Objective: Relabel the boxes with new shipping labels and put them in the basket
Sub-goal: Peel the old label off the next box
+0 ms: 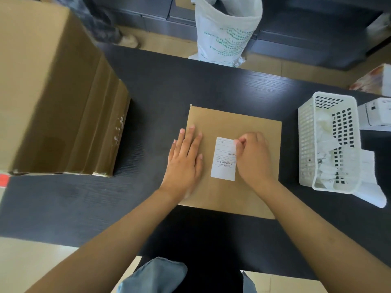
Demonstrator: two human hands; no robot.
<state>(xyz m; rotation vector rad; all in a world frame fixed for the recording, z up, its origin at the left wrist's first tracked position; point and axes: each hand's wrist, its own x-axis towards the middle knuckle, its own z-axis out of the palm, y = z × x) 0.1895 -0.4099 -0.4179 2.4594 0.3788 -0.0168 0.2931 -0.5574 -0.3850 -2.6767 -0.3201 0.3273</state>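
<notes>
While the left hand [186, 159] lay flat, fingers spread, pinning the box [232, 161] to the table [160, 85], the right hand [252, 157] had its grip pinched on the upper right corner of the shipping label [224, 159]. Peeling low and slowly would likely spare the cardboard. Whether this label was old or new could not be told. The basket [330, 142], farther right, held crumpled paper; the print was unreadable.

arms: both my forearms bare to the frame edge, no sleeves showing | hands: my left hand [186, 159] and right hand [252, 157] ungloved, no rings or watch | nails: short | legs: light-blue denim, frayed edge at knee
</notes>
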